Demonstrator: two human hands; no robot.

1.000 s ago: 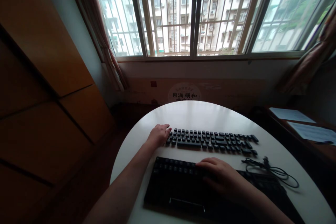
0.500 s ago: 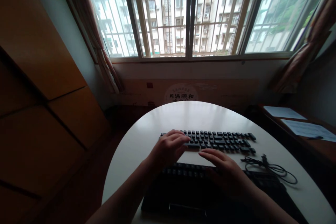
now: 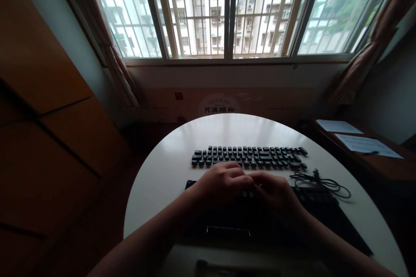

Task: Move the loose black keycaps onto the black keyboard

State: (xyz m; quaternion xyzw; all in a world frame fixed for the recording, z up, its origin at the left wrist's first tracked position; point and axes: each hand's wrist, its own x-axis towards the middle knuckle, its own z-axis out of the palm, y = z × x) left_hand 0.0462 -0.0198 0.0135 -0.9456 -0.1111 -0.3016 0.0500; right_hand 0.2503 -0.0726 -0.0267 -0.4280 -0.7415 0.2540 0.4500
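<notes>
My left hand [image 3: 221,183] and my right hand [image 3: 277,194] are together over the top rows of a black keyboard [image 3: 321,208] at the near side of a round white table [image 3: 162,181]. Both hands have their fingers curled, and the fingertips meet over the keys. Whatever lies between them is too small and dark to make out. Just beyond the hands, loose black keycaps [image 3: 248,157] lie on the table in rows, laid out like a keyboard. Neither hand touches them.
A coiled black cable [image 3: 321,180] lies to the right of the keycaps. Papers [image 3: 367,145] rest on a low dark desk at the right. A wooden cabinet [image 3: 48,138] stands at the left, and a printed cardboard box [image 3: 221,106] sits under the barred window.
My left hand has come back from the left end of the keycap rows to the keyboard and met my right hand. The right fingers have gone from flat to curled. The view tilted down.
</notes>
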